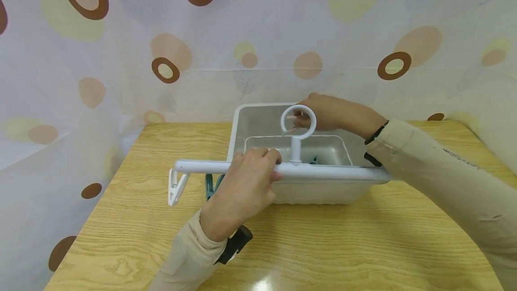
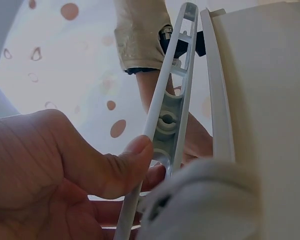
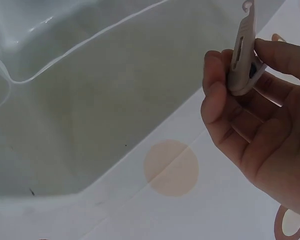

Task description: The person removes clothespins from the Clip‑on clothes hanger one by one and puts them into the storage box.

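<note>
My left hand (image 1: 247,182) grips the bar of a white plastic hanger (image 1: 339,172) with a ring-shaped hook (image 1: 296,149) at its middle. In the left wrist view the slotted underside of the hanger (image 2: 167,112) shows, with the thumb on it. A white clip (image 1: 176,190) hangs from the bar's left end, and a dark green clip (image 1: 209,187) hangs between it and my left hand. Above the bin, behind the hook, my right hand (image 1: 323,110) pinches a pale clothespin (image 3: 243,60) between thumb and fingers. The bar's right end is hidden behind the right sleeve.
A white plastic bin (image 1: 315,193) stands on the wooden table (image 1: 323,246), just behind and below the bar. Inside it lies something dark green (image 1: 313,160), mostly hidden. A patterned curtain (image 1: 274,26) hangs behind the table. Something white and blurred (image 2: 205,205) fills the left wrist view's foreground.
</note>
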{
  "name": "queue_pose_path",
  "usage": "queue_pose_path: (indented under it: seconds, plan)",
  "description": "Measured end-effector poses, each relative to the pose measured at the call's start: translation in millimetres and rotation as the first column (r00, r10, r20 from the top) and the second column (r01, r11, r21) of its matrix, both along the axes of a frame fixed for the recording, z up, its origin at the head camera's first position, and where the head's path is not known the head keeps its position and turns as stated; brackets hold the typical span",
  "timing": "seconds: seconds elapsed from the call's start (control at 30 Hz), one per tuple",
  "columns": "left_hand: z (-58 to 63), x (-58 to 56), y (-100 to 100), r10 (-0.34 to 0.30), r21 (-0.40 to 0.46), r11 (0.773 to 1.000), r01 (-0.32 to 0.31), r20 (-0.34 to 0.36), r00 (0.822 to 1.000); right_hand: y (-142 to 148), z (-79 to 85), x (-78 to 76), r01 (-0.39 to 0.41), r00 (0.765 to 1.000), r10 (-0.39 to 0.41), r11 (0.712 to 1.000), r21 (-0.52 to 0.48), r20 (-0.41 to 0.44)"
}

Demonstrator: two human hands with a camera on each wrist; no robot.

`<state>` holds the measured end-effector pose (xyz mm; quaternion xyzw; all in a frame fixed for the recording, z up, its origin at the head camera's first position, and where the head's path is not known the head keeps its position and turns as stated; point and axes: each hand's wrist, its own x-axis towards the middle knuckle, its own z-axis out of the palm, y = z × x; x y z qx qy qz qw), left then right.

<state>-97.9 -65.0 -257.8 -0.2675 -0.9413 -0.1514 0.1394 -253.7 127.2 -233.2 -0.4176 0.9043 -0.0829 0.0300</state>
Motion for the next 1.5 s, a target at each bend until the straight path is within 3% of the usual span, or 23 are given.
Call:
queue_pose_path:
  seconds: [0.27,0.47,0.9,1.2,1.4,1.5]
  plan:
    - [-0.3,-0.3,3,-0.004,0.0,1.0,0.004,0.023,1.0,3,-8.6,-0.5,-0.022,0.999,0.022,1.0,0.008,0.024]
    - [-1.7,-1.5,4,-0.011,0.004,1.0,0.011,0.068,0.998,2,-8.7,-1.5,0.005,0.998,-0.009,0.998,0.07,0.057]
    - [-3.0,-4.2,1,-0.009,0.017,1.0,0.008,0.074,0.997,19,30.7,14.7,0.033,0.999,-0.032,0.999,0.03,-0.021]
    - [-3.3,-6.6,-4,-0.007,0.071,0.997,0.003,0.066,0.998,39,40.1,43.2,0.013,0.999,-0.014,0.999,-0.047,-0.036]
    - [-3.1,-7.9,-2,-0.029,0.115,0.993,0.026,0.028,0.999,45,31.1,69.1,0.017,0.999,-0.02,0.996,-0.089,-0.032]
    - [-3.4,-8.9,-1,-0.029,0.118,0.993,0.026,0.026,0.999,44,22.5,83.6,0.016,0.997,-0.025,0.994,-0.111,-0.079]
